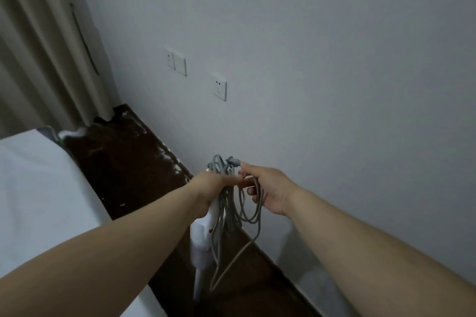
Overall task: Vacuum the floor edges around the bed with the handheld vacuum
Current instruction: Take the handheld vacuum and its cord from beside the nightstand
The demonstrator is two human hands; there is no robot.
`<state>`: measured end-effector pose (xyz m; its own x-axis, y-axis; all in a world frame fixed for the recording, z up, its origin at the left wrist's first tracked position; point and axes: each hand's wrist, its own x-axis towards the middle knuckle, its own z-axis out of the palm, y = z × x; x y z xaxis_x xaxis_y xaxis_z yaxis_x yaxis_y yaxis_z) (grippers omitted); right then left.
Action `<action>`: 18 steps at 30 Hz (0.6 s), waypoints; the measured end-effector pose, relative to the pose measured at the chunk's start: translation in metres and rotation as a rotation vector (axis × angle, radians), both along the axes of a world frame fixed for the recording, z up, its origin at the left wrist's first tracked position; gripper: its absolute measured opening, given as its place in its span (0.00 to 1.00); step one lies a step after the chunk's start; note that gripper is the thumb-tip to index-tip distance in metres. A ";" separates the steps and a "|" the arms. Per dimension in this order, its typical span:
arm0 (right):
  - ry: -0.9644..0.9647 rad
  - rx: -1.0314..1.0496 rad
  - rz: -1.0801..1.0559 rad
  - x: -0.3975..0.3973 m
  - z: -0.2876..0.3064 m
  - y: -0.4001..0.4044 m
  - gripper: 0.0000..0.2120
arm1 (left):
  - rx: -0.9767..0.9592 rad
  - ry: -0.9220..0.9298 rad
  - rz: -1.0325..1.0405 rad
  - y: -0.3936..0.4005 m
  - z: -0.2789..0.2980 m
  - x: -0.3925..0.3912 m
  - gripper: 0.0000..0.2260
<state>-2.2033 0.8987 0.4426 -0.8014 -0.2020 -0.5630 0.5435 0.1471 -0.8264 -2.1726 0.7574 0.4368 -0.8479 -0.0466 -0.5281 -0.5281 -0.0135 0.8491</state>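
Note:
My left hand (208,188) grips the handle of a white handheld vacuum (202,237), which hangs nozzle-down over the dark wood floor (123,162) between the bed (38,188) and the wall. Loops of its grey power cord (239,211) dangle from the same hand. My right hand (268,188) pinches the cord just below the grey plug (233,161), which points up toward the wall. The lower tip of the vacuum's nozzle is dim and hard to make out.
A white wall socket (219,87) sits on the wall above and left of the plug, with a double switch plate (176,60) further left. Beige curtains (38,46) hang at the far end. White scuffs mark the floor along the wall.

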 end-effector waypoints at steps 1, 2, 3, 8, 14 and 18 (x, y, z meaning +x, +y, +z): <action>0.015 0.021 0.002 -0.014 0.001 -0.011 0.10 | -0.018 0.002 0.021 -0.008 0.000 -0.012 0.12; 0.023 0.028 0.006 -0.027 0.002 -0.022 0.09 | -0.028 0.007 0.042 -0.016 -0.001 -0.023 0.12; 0.027 0.031 0.014 -0.039 0.002 -0.033 0.07 | -0.032 0.011 0.064 -0.023 -0.002 -0.034 0.12; 0.087 0.031 0.135 -0.105 0.003 -0.073 0.04 | -0.008 0.006 0.192 -0.061 -0.001 -0.091 0.15; 0.102 0.080 0.250 -0.189 0.004 -0.109 0.08 | -0.031 -0.026 0.351 -0.093 0.002 -0.153 0.13; 0.084 0.141 0.334 -0.229 -0.004 -0.136 0.10 | -0.032 -0.061 0.434 -0.115 -0.004 -0.181 0.10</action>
